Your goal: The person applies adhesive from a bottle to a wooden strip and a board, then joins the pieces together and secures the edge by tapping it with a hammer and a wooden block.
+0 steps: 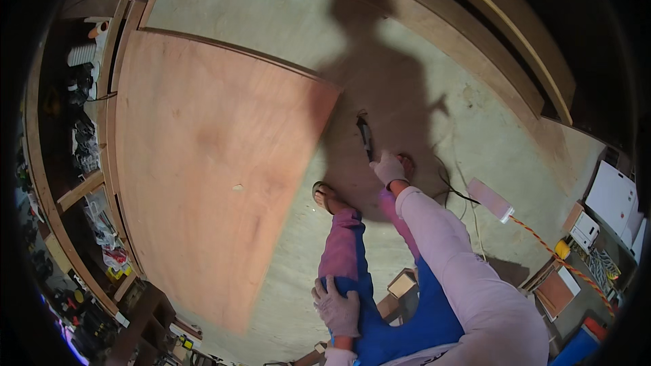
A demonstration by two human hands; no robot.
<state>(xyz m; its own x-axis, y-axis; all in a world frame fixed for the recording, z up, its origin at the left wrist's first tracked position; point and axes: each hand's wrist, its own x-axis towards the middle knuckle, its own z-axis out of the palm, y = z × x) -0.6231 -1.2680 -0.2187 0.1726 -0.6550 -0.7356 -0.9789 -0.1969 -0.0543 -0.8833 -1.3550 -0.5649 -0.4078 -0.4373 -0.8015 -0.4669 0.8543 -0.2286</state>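
Note:
My right hand (390, 168), in a pale glove, is closed around the handle of a hammer (366, 137), which has a black and grey grip. The hammer points away from me, its dark head low over the shadowed floor. Whether the head touches the floor I cannot tell. My left hand (337, 308), also gloved, rests on my blue-trousered leg with its fingers spread and holds nothing. To the left a large plywood sheet (210, 156) lies flat, with a small pale chip (237, 187) on it.
My shadow covers the concrete floor (298, 285) ahead. On the right lies a white power strip (491, 200) with a black cable and an orange cord (536, 232). Wooden shelving (108, 129) with tools lines the left. A wooden beam (475, 34) runs along the far right.

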